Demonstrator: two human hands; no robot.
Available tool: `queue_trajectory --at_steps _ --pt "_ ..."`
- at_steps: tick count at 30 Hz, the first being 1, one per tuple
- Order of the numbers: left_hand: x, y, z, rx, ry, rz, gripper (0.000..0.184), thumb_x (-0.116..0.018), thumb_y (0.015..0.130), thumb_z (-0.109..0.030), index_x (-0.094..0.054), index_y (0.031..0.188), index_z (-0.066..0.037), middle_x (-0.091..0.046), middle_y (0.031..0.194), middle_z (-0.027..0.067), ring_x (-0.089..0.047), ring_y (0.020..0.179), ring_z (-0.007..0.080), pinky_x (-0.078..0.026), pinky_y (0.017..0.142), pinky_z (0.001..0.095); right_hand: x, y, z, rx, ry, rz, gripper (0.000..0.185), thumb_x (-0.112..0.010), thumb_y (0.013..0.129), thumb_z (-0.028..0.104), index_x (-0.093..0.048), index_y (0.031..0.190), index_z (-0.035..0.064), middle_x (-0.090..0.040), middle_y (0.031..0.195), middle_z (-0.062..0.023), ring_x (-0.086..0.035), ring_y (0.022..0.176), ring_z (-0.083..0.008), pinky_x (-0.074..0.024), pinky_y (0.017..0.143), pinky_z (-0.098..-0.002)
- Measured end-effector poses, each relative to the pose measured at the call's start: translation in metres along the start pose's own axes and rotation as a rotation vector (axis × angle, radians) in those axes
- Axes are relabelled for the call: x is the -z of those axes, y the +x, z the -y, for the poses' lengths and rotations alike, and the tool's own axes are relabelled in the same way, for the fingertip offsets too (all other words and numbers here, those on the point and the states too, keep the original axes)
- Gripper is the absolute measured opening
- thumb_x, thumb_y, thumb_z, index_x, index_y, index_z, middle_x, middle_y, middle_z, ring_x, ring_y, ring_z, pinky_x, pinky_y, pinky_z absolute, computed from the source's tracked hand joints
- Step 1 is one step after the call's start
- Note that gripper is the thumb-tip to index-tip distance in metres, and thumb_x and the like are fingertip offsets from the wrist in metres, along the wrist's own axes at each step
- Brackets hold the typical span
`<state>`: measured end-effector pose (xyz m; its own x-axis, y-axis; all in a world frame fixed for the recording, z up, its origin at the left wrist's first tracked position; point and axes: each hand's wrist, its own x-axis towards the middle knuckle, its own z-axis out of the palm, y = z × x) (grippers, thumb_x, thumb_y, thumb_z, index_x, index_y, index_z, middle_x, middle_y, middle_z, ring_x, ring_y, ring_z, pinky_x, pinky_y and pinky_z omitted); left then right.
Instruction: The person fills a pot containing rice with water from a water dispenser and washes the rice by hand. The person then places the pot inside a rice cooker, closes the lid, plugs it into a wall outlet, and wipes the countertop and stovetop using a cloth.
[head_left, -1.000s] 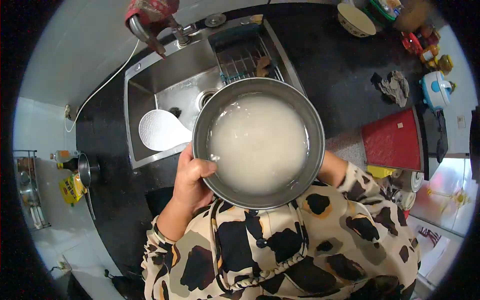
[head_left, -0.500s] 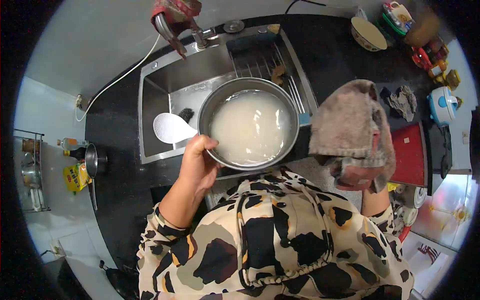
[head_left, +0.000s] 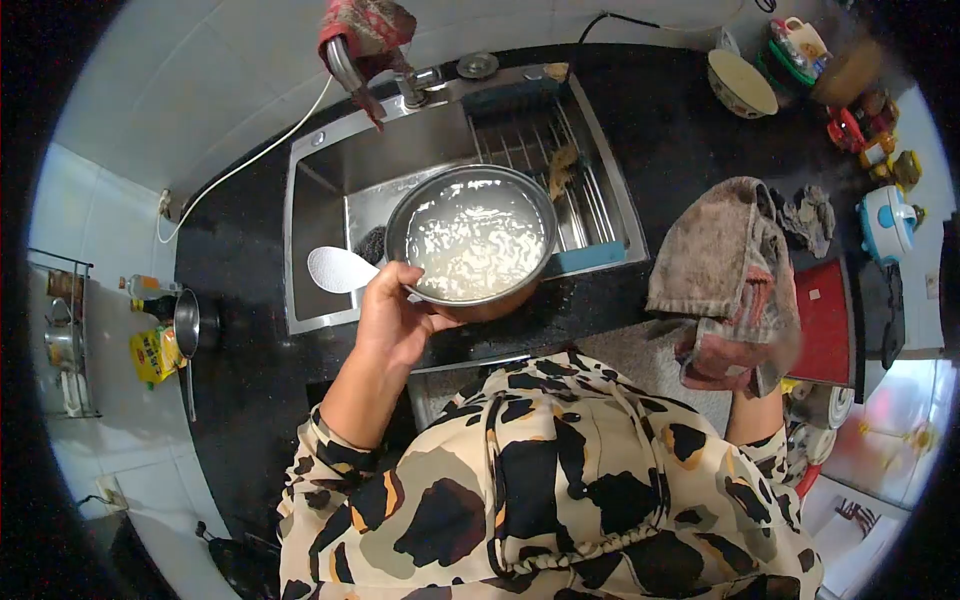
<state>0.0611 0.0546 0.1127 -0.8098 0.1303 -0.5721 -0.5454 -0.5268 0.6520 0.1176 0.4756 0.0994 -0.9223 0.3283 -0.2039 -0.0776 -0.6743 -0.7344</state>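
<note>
My left hand [head_left: 395, 318] grips the near left rim of a round metal pot [head_left: 470, 237], its thumb over the edge. Cloudy, rippling liquid with a pale layer fills much of the pot, which is over the sink's front edge. A white rice paddle [head_left: 340, 270] sticks out to the left from beside that hand. On the right, a grey-brown and red cloth [head_left: 727, 270] hangs from my right hand [head_left: 765, 365], which it mostly covers, with the fingers blurred.
Behind the pot lies a steel sink [head_left: 300, 230] with a rack [head_left: 590, 190] at its right and a cloth-wrapped faucet [head_left: 350, 70]. A bowl [head_left: 742, 84] stands back right. A small pan [head_left: 187, 322] is at left, a crumpled rag [head_left: 812, 220] at right.
My right hand has left the pot and now has the large cloth at the right. The pot sits lower, nearer the counter, and its liquid ripples more.
</note>
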Motion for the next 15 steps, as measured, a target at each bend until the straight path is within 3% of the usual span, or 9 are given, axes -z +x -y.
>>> queue_trajectory --at_steps 5,7,11,13,14,15 --pt "0.002 -0.011 0.008 -0.115 0.050 -0.017 0.040 -0.052 0.073 -0.020 -0.055 0.105 0.004 -0.062 0.096 0.0184 -0.063 0.083 0.0312 -0.053 0.077 0.0460 -0.020 0.012 -0.007 -0.011 -0.017 0.003 0.042 -0.034 0.096 0.032 -0.051 0.121 0.0033 -0.062 0.105 -0.0165 -0.065 0.085 -0.0263 -0.0556 0.074 -0.0398" --pt "0.001 -0.015 0.008 -0.183 -0.020 0.024 0.048 -0.050 0.068 -0.008 -0.048 0.115 0.004 -0.058 0.106 0.0170 -0.062 0.093 0.0286 -0.054 0.078 0.0446 -0.033 0.019 -0.015 -0.032 -0.028 0.018 0.042 -0.034 0.096 0.033 -0.051 0.121 0.0037 -0.062 0.104 -0.0167 -0.065 0.084 -0.0266 -0.0562 0.073 -0.0402" --pt "-0.004 -0.022 0.012 -0.278 -0.048 0.104 0.053 -0.049 0.065 -0.004 -0.046 0.118 0.005 -0.058 0.106 0.0162 -0.061 0.093 0.0268 -0.053 0.082 0.0387 -0.060 0.034 -0.038 -0.137 -0.038 0.167 0.048 -0.039 0.094 0.036 -0.045 0.128 0.0024 -0.059 0.115 -0.0133 -0.062 0.096 -0.0237 -0.0535 0.077 -0.0373" --pt "-0.015 -0.035 0.008 -0.227 -0.044 0.193 0.058 -0.048 0.063 -0.002 -0.045 0.120 0.007 -0.058 0.106 0.0163 -0.061 0.093 0.0260 -0.052 0.083 0.0360 -0.085 0.037 -0.051 -0.388 0.152 0.776 0.046 -0.040 0.093 0.032 -0.048 0.126 0.0008 -0.059 0.116 -0.0126 -0.061 0.097 -0.0226 -0.0513 0.082 -0.0357" --pt "-0.017 -0.038 0.008 -0.218 -0.040 0.196 0.058 -0.048 0.063 -0.002 -0.045 0.120 0.007 -0.058 0.106 0.0163 -0.061 0.093 0.0260 -0.052 0.083 0.0360 -0.129 0.018 -0.058 -0.139 -0.140 0.381 0.044 -0.043 0.092 0.028 -0.049 0.125 -0.0001 -0.060 0.115 -0.0108 -0.062 0.093 -0.0196 -0.0491 0.084 -0.0318" --pt "-0.018 -0.039 0.009 -0.204 -0.027 0.255 0.059 -0.048 0.062 -0.002 -0.044 0.120 0.007 -0.058 0.107 0.0168 -0.061 0.094 0.0258 -0.052 0.083 0.0363 -0.131 0.030 -0.059 -0.042 -0.307 0.625 0.043 -0.044 0.092 0.026 -0.050 0.125 -0.0007 -0.060 0.115 -0.0108 -0.061 0.094 -0.0187 -0.0479 0.085 -0.0304"
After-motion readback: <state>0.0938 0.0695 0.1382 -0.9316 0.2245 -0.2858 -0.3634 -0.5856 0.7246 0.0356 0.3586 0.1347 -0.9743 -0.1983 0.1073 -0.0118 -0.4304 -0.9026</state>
